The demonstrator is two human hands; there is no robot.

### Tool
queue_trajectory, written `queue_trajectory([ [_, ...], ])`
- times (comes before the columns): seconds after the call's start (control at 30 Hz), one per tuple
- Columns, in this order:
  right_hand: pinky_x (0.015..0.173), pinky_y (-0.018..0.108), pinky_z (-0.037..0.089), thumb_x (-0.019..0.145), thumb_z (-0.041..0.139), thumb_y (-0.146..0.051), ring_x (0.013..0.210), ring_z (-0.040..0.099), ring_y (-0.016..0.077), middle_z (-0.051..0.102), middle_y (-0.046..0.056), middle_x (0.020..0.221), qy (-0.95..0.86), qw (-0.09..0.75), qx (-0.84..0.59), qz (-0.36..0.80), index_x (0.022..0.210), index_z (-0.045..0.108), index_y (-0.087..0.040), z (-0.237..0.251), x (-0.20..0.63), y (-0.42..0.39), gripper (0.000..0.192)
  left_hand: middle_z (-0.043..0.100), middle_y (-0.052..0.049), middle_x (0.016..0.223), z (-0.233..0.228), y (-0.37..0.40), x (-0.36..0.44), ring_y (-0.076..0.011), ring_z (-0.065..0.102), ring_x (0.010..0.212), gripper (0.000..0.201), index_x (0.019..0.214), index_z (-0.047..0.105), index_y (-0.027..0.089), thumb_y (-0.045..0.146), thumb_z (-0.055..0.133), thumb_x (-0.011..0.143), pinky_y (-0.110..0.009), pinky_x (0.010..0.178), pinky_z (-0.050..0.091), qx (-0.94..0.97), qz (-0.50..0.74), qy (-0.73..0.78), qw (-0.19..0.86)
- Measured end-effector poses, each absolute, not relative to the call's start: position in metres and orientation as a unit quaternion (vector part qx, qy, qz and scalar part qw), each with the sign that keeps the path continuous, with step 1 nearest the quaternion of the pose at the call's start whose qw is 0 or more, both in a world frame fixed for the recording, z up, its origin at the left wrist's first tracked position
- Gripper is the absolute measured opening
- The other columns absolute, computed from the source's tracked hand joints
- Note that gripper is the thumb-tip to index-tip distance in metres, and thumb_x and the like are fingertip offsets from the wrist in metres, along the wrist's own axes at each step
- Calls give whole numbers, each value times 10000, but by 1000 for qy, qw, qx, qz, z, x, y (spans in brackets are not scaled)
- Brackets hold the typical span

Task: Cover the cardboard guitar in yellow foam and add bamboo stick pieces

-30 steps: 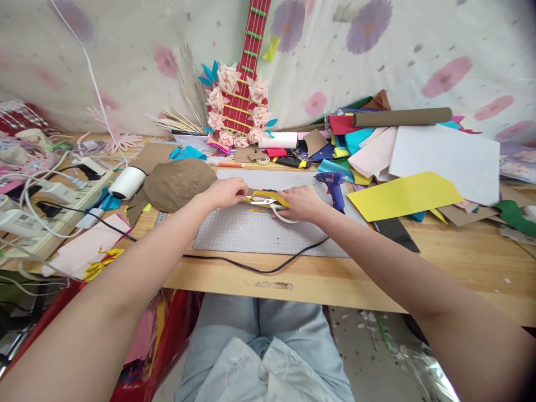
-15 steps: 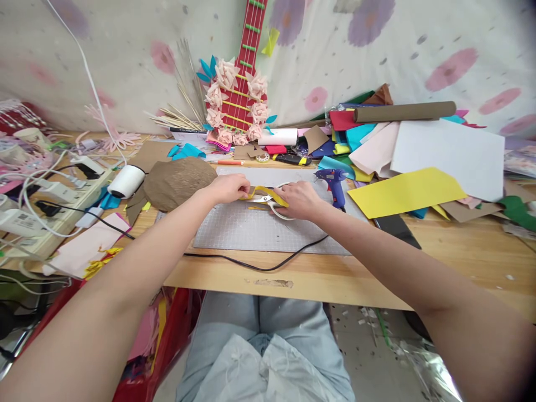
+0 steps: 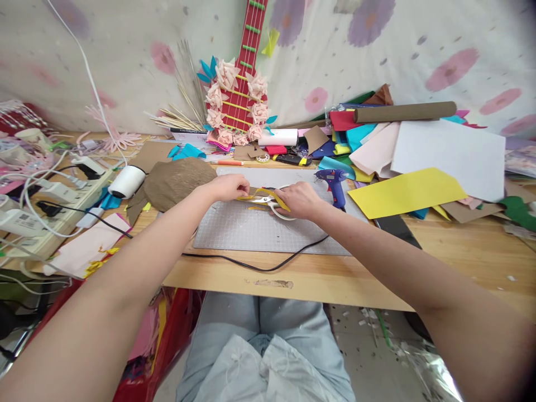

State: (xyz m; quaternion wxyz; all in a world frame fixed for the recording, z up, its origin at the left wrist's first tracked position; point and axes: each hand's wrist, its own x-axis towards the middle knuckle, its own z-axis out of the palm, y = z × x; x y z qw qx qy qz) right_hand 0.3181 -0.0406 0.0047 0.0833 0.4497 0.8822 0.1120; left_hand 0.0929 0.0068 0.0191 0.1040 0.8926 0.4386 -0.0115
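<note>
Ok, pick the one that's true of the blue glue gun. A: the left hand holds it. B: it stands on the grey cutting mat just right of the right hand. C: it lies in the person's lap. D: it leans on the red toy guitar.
B: the blue glue gun stands on the grey cutting mat, just beyond the right hand, with neither hand on it.

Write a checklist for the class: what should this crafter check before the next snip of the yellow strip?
1. Left hand pinches the yellow strip: ok.
2. Right hand grips the scissors: ok.
3. Work sits over the cutting mat: ok.
4. Left fingertips out of the blades' path: cannot tell.
5. Glue gun close beside the right hand: not ok.
6. Black cable away from the blades: ok.
</note>
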Motion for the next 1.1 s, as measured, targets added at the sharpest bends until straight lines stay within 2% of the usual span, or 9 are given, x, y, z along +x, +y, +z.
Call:
queue_trajectory([
  [0.23, 570, 274, 257, 878, 332, -443, 772, 629, 229, 682, 105, 896, 882, 91, 450, 107, 1007, 553, -178, 3, 318, -38, 368, 655, 7, 828, 24, 9, 90, -134, 555, 760, 213, 800, 629, 197, 337, 485, 730, -220, 660, 392, 883, 7, 455, 118],
  [0.47, 564, 266, 248, 851, 310, -590, 781, 632, 230, 683, 117, 893, 878, 102, 457, 99, 1003, 562, -177, 6, 316, -39, 507, 636, -11, 806, 22, 2, 71, -141, 555, 714, 215, 810, 604, 182, 350, 510, 713, -240, 649, 417, 866, 21, 484, 125],
  [0.6, 561, 262, 242, 859, 301, -584, 771, 633, 235, 684, 121, 877, 880, 96, 454, 103, 995, 562, -170, 4, 317, -39, 508, 594, -39, 924, 15, -4, 55, -176, 549, 859, 200, 839, 588, 181, 283, 568, 668, -270, 759, 429, 893, 19, 443, 77],
  [0.77, 554, 265, 241, 862, 298, -573, 759, 629, 236, 682, 118, 867, 880, 88, 454, 108, 998, 565, -169, 2, 318, -40, 503, 528, -90, 1145, 3, -9, 36, -231, 487, 1076, 424, 1092, 521, 185, 337, 600, 705, -342, 924, 384, 895, 40, 445, 6],
  [0.93, 574, 281, 255, 882, 320, -498, 804, 614, 225, 673, 120, 901, 883, 55, 448, 131, 995, 573, -156, -1, 323, -42, 440, 382, -120, 1381, -6, -7, 30, -258, 307, 1296, 612, 1297, 386, 190, 408, 575, 758, -448, 1096, 151, 892, 47, 446, -51],
  [1.0, 587, 284, 260, 873, 351, -493, 828, 606, 224, 668, 118, 913, 886, 41, 439, 146, 996, 572, -151, -3, 327, -42, 425, 438, -127, 1340, -8, -5, 31, -256, 345, 1273, 598, 1300, 394, 179, 429, 547, 779, -461, 1097, 129, 894, 30, 441, -65],
  [1.1, 589, 283, 254, 864, 374, -494, 823, 598, 218, 666, 110, 911, 885, 32, 436, 160, 993, 575, -152, -6, 332, -41, 417, 556, -106, 1199, -9, -2, 35, -231, 445, 1175, 500, 1246, 467, 177, 440, 480, 821, -427, 1078, 190, 908, 5, 412, -75],
])
